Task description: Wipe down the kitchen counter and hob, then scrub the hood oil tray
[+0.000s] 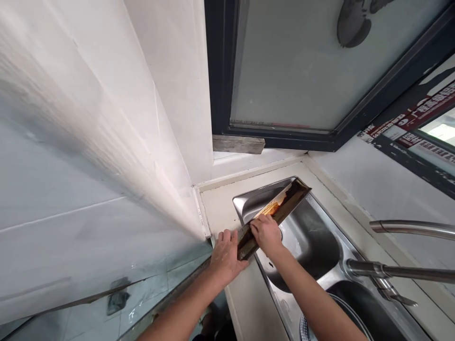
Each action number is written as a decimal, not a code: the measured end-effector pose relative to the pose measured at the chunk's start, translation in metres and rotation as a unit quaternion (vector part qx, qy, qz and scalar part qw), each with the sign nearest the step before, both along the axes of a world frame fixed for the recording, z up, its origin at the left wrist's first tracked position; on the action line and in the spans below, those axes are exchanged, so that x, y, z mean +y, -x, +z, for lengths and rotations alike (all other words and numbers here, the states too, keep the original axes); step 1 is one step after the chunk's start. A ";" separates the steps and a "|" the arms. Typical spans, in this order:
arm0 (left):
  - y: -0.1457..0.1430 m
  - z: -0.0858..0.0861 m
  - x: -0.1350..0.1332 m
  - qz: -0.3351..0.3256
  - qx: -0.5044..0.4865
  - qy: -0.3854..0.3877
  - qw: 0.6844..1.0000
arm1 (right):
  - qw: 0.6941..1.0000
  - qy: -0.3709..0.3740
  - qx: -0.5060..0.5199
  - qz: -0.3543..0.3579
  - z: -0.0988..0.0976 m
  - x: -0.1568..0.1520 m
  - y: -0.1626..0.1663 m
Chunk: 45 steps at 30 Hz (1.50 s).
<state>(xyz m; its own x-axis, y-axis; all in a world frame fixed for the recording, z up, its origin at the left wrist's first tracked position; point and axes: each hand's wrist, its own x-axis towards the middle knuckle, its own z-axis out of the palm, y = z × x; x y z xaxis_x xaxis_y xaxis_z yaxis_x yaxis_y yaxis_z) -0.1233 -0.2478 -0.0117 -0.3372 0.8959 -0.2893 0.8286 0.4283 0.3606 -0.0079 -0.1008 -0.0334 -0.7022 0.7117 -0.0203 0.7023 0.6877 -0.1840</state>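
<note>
A long, narrow metal tray [284, 201], dark and stained with orange-brown grease, lies slanted over the left edge of a steel sink [316, 237]. My left hand [225, 255] grips the tray's near end, fingers curled over its rim. My right hand [266, 232] rests inside the tray near the greasy patch, fingers closed and pressed down; whether it holds anything is hidden.
The sink is set in a pale countertop [222, 208] in a corner. A steel faucet [387, 274] with a long spout reaches in from the right. A dark-framed window [284, 71] stands behind. A white wall [88, 156] fills the left. A tiled floor [142, 303] lies below.
</note>
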 end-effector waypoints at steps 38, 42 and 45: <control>0.000 -0.004 0.002 0.040 -0.065 0.004 0.997 | 0.963 -0.101 -0.101 -0.227 -0.016 0.188 -0.063; -0.001 -0.005 0.003 0.049 -0.073 0.010 0.996 | 0.959 -0.097 -0.100 -0.247 -0.016 0.213 -0.068; -0.002 -0.005 0.003 0.052 -0.075 0.015 0.996 | 0.957 -0.088 -0.104 -0.257 -0.017 0.209 -0.070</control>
